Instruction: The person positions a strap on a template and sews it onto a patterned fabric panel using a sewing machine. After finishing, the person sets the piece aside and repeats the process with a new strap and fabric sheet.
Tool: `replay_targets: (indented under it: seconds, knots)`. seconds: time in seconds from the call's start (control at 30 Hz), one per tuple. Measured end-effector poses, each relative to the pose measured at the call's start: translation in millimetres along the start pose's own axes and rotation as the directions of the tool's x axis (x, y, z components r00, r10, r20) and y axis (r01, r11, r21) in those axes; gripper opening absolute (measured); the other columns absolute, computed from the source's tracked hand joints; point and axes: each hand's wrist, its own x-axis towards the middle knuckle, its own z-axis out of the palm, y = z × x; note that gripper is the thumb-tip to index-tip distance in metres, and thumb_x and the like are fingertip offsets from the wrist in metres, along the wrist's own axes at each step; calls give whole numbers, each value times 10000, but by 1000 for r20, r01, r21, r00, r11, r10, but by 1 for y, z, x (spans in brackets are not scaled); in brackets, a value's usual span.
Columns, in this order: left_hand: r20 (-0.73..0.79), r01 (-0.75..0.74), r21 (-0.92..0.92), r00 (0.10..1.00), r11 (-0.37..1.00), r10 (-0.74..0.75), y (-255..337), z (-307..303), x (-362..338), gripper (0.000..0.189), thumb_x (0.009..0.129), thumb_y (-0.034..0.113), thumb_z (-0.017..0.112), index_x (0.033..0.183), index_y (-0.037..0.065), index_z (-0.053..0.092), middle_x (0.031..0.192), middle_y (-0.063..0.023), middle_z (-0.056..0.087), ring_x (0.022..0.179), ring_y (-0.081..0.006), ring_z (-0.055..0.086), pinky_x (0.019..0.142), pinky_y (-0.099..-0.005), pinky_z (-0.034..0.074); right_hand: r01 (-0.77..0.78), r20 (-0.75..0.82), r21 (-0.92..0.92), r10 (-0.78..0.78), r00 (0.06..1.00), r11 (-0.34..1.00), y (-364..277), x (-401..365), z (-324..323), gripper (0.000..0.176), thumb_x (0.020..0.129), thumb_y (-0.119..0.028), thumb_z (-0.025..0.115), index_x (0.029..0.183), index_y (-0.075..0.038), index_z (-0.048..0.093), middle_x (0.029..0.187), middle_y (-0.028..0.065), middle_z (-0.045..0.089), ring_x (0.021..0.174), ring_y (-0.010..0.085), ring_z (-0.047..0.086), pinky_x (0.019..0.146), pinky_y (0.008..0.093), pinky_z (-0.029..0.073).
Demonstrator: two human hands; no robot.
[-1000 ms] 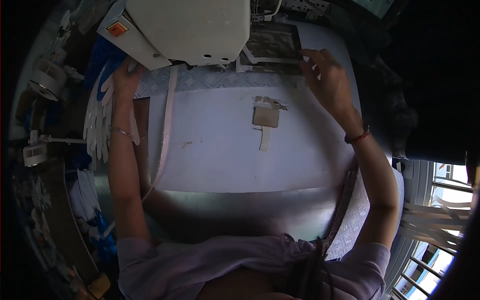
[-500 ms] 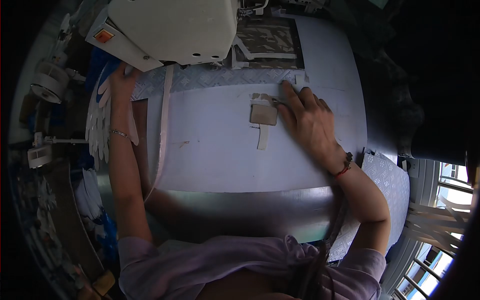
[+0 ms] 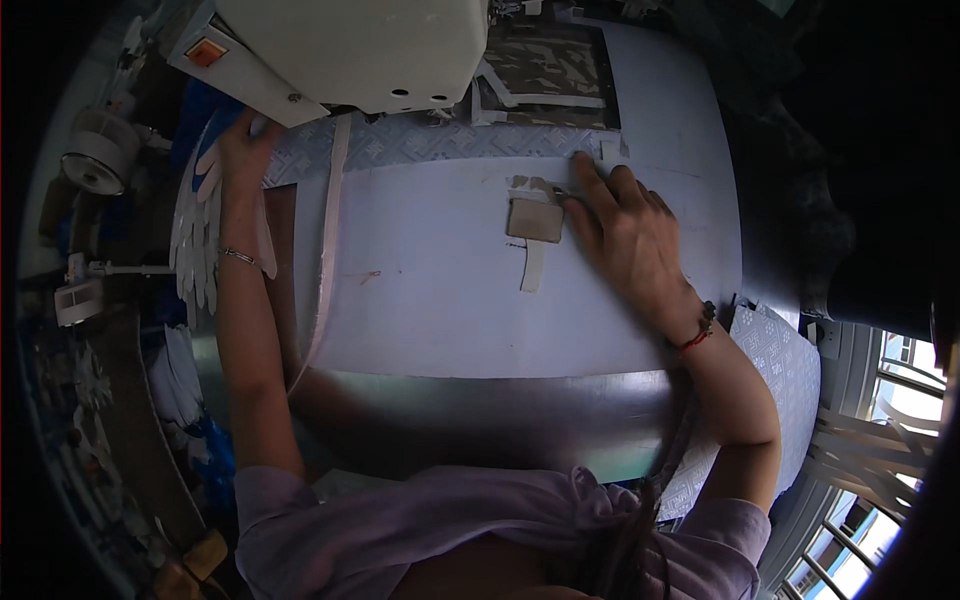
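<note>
Your forearms reach over the curved metal edge (image 3: 480,410) at the near side of the counter (image 3: 450,300), a sheet of patterned material (image 3: 775,375) hanging near right beside your elbow. Beyond the edge, a narrow pale tape (image 3: 330,240) runs near to far across the left of the white surface. Right of center lies a tan square patch (image 3: 535,220), a short pale tab (image 3: 532,268) extending from its near side. Your right hand (image 3: 635,225) rests palm down just right of the patch, its grip fairly wide, thumb and forefinger parted, the forefinger reaching the right part of a silvery patterned strip (image 3: 430,140) that stretches left to right. At far left, beside pale gloves (image 3: 196,250), your left hand (image 3: 243,155) is at the strip's left end; its fingers are partly hidden, so its grip cannot be told. Farthest off stand the cream machine (image 3: 360,50) and, to its right, a dark panel (image 3: 550,65).
</note>
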Motion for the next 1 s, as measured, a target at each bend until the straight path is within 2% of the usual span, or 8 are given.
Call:
replay_targets:
  seconds: [0.1,0.23,0.37,0.47,0.63,0.73,0.83,1.0]
  knots:
    - [13,-84,52,996,995,84,0,-2,3,402,838,162,723,1201,3,655,1102,-138,710,985,-172,641,884,-298,478,-5,27,6,5,1000,1000,1,0,-1,436,902,-257,661,1292,-74,589,901,117,600,701,299,645,654,387,542]
    - [62,71,-85,996,994,-66,26,-6,-6,403,829,217,759,1183,42,679,1101,-124,709,1015,-178,640,906,-295,472,9,37,13,-9,999,1000,2,1,-5,419,909,-238,656,1294,-86,594,903,120,616,727,298,662,647,391,549]
    - [140,-11,-271,989,963,51,8,-14,-6,362,820,211,778,1155,94,708,1063,-71,722,951,-156,650,860,-278,495,53,63,-11,-53,997,999,-3,5,-2,411,904,-245,654,1282,-94,598,927,112,633,761,289,674,643,378,562]
    - [78,105,-214,993,971,-90,21,-7,-11,304,822,196,771,1113,117,733,1035,-44,730,917,-138,653,840,-275,504,31,80,-38,-28,996,999,-5,5,-4,391,926,-202,632,1297,-87,597,911,146,622,722,316,669,636,397,545]
    - [-60,-142,-165,989,976,134,8,12,-6,284,811,164,758,1090,119,736,1022,-98,735,928,-194,695,847,-291,522,24,78,-84,-18,997,996,-4,4,-2,421,910,-244,643,1310,-125,588,948,121,634,762,307,682,638,403,567]
    - [-100,-198,-155,978,968,184,10,14,-8,273,813,164,750,1084,129,738,1037,-119,728,959,-243,701,861,-314,529,10,101,-92,-1,995,996,-5,4,-3,421,917,-249,636,1316,-124,585,949,124,633,762,307,682,636,403,567]
    - [-109,-216,-77,972,973,207,11,16,-7,282,828,145,754,1107,113,734,1067,-89,732,974,-181,687,885,-285,511,19,92,-101,-10,996,995,-5,3,-2,421,921,-250,632,1319,-121,582,942,125,630,759,308,680,633,405,564]
    - [-119,-228,-86,969,970,217,10,17,-6,277,827,163,753,1101,121,737,1075,-94,729,995,-204,690,898,-294,511,23,103,-90,-14,995,996,-4,3,-2,420,924,-248,628,1320,-116,582,936,127,628,752,308,677,631,409,561]
